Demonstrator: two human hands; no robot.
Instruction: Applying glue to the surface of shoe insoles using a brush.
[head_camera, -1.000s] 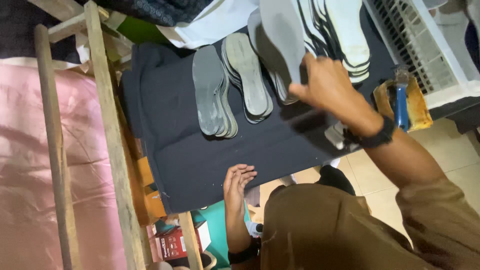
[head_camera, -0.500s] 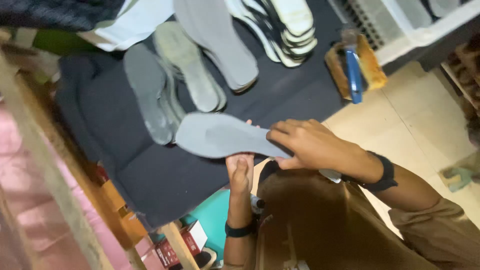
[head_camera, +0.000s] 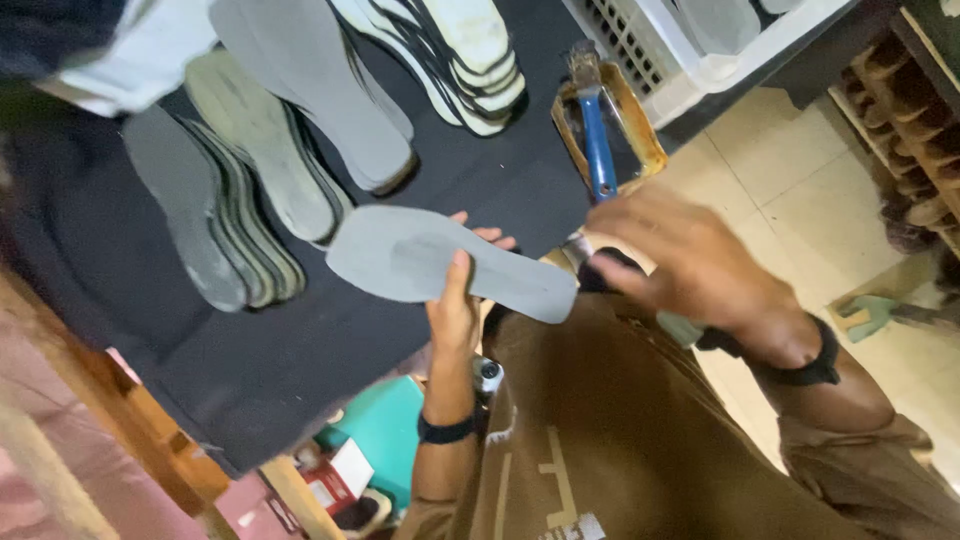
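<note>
Stacks of grey insoles (head_camera: 235, 200) are spread across the dark surface (head_camera: 300, 360). A single grey insole (head_camera: 450, 262) is held flat above its near edge, clamped in the left hand (head_camera: 455, 305). A brush handle (head_camera: 585, 255) is gripped by the right hand (head_camera: 690, 265), just beside the insole's end.

One camera only, worn on my head, facing steeply down over my chest onto my hands. The view sits close: my left hand (head_camera: 455, 310) is near centre and my right hand (head_camera: 690, 265) fills the space just right of it, blurred. Beyond both hands the black table (head_camera: 250, 370) runs to the top and left edges. Past my right hand, floor tiles (head_camera: 790, 190) show. No second view shares this scene.
</note>
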